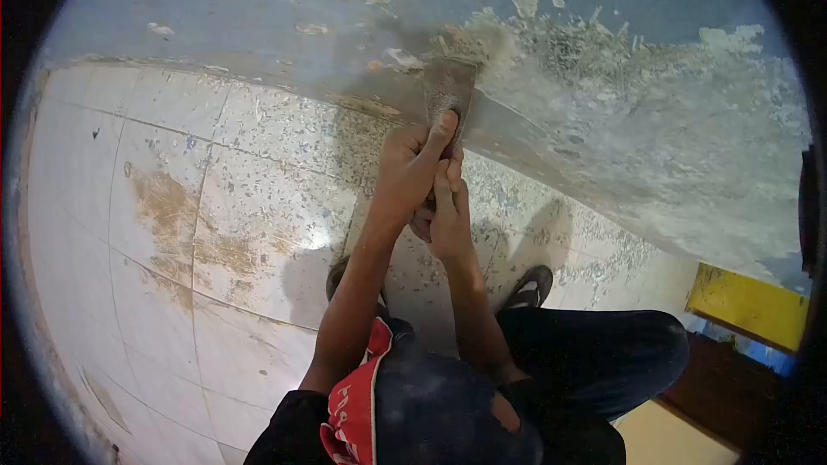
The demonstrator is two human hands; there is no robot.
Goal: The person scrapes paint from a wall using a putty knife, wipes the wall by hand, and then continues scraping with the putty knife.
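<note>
A paint scraper (450, 86) with a broad, dusty blade is pressed against the wall (637, 112), its edge where the blue paint meets a bare, scraped patch. My left hand (407, 164) is closed around the scraper's upper handle, its thumb laid along the base of the blade. Just below and to the right, my right hand (447, 220) wraps round the lower part of the handle, its fingers close against the left hand. Most of the handle is hidden by my hands.
Paint flakes litter the tiled floor (86, 189) along the wall's foot. A brown stain (168, 207) marks the tiles at left. My shoes (532, 286) and bent knee (637, 349) are below the wall. A yellow object (745, 306) stands at the right.
</note>
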